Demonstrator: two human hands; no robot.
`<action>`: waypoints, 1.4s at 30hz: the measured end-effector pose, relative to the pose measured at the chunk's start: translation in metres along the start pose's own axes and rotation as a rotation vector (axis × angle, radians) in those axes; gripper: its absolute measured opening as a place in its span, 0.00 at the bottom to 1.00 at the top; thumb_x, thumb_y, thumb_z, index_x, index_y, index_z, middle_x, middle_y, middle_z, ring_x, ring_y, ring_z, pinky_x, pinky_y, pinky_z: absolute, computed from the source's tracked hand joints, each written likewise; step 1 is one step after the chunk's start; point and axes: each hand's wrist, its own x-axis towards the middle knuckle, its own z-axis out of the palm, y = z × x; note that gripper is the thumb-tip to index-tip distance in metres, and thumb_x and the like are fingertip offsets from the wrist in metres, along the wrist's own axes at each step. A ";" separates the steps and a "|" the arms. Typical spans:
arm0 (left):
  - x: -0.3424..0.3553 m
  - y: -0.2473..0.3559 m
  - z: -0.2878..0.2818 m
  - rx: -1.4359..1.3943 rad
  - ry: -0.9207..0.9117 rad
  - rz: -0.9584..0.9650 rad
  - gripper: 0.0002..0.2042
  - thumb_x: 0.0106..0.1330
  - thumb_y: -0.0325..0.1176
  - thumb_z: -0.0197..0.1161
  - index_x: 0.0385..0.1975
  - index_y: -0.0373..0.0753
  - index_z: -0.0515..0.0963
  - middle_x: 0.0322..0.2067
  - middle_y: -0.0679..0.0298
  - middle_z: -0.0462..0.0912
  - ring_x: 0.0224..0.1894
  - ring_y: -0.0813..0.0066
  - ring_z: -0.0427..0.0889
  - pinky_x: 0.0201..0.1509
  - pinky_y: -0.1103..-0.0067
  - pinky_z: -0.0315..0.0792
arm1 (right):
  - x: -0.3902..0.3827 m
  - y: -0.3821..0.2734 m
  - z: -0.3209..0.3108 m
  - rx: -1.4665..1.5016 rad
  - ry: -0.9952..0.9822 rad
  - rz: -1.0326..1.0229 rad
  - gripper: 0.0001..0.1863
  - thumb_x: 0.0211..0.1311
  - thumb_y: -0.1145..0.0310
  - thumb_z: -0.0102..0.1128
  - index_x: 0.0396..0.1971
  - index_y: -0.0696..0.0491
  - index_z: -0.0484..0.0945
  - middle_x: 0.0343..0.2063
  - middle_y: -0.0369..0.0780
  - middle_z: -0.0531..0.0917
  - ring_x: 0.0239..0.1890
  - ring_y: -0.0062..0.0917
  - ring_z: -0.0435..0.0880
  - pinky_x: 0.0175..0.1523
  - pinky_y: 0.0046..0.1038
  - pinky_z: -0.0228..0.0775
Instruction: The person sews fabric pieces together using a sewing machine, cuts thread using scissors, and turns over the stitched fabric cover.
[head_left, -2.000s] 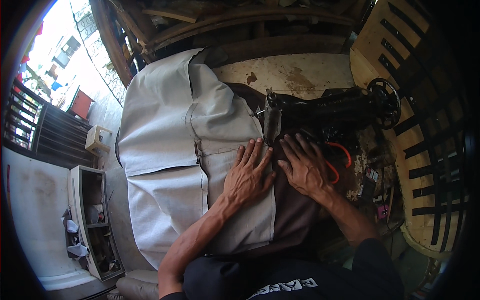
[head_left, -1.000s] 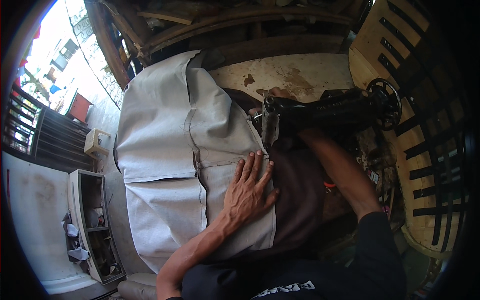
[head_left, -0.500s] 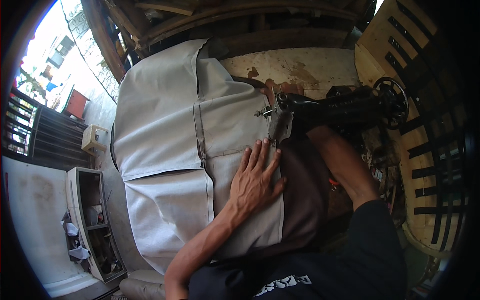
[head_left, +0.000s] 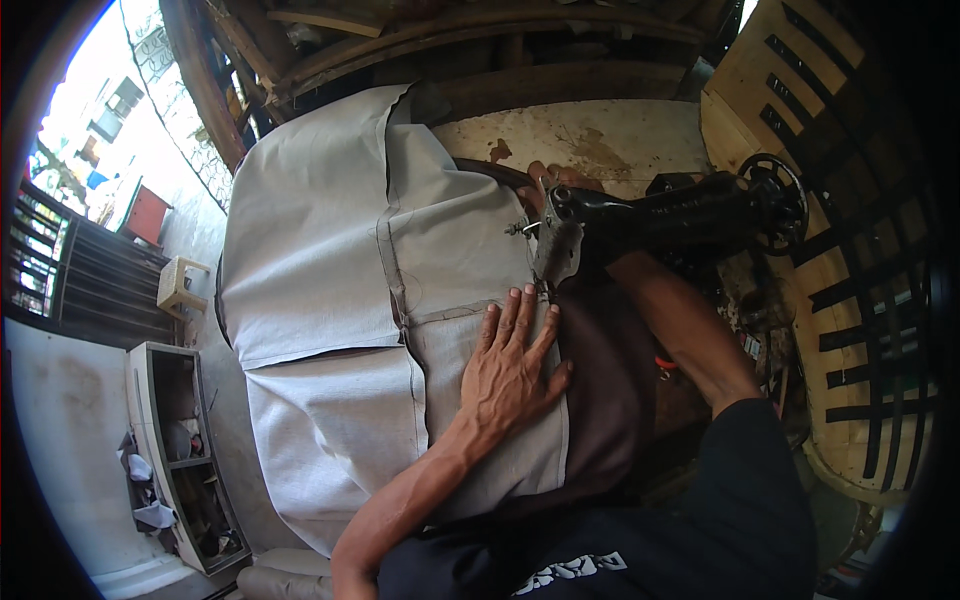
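My left hand (head_left: 512,375) lies flat with fingers stretched out on a large light-grey sewn cloth (head_left: 320,250), its fingertips just in front of the needle area. A black sewing machine (head_left: 680,215) stands over the cloth's right edge, its head (head_left: 557,245) directly beyond those fingertips. Dark brown fabric (head_left: 612,400) lies along the grey panel's right side. My right forearm reaches under the machine's arm. Part of my right hand (head_left: 580,178) shows behind the machine head, close to the cloth's far edge; most of its fingers are hidden.
A slatted wooden frame with black straps (head_left: 840,400) stands at the right. Wooden framing (head_left: 490,80) lies beyond the stained pale surface (head_left: 560,130). At the left are a small stool (head_left: 182,285), an open-fronted cabinet (head_left: 185,450) and a red box (head_left: 147,213). An orange-red handle (head_left: 663,364) shows beside my right forearm.
The view has shifted slightly. My left hand still lies flat on the cloth near the needle, and my right arm stays under the machine. No grip has visibly changed.
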 end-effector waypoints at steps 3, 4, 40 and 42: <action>0.005 0.006 -0.003 -0.030 0.003 0.020 0.37 0.71 0.56 0.57 0.75 0.42 0.64 0.78 0.43 0.53 0.81 0.48 0.51 0.83 0.57 0.45 | -0.024 -0.001 -0.054 0.079 0.437 -0.221 0.14 0.64 0.60 0.60 0.45 0.52 0.78 0.45 0.42 0.87 0.40 0.39 0.90 0.40 0.45 0.80; 0.006 0.007 -0.003 -0.035 0.008 0.022 0.37 0.71 0.56 0.57 0.75 0.42 0.64 0.78 0.43 0.53 0.81 0.48 0.51 0.83 0.57 0.45 | -0.043 0.000 -0.056 0.112 0.416 -0.255 0.13 0.63 0.60 0.61 0.42 0.52 0.81 0.42 0.42 0.88 0.39 0.38 0.90 0.41 0.44 0.80; -0.001 0.006 0.003 -0.034 0.030 0.057 0.38 0.71 0.56 0.57 0.75 0.38 0.62 0.78 0.40 0.50 0.81 0.46 0.48 0.84 0.58 0.43 | -0.147 -0.044 -0.068 0.617 0.176 -0.055 0.05 0.66 0.73 0.65 0.38 0.57 0.84 0.37 0.44 0.86 0.40 0.41 0.84 0.47 0.38 0.77; 0.001 0.005 0.003 -0.032 0.023 0.042 0.38 0.71 0.56 0.57 0.75 0.38 0.63 0.78 0.40 0.50 0.81 0.46 0.48 0.84 0.58 0.43 | -0.148 -0.046 -0.068 0.665 0.171 -0.042 0.05 0.65 0.73 0.66 0.39 0.57 0.84 0.38 0.44 0.86 0.40 0.41 0.84 0.47 0.38 0.77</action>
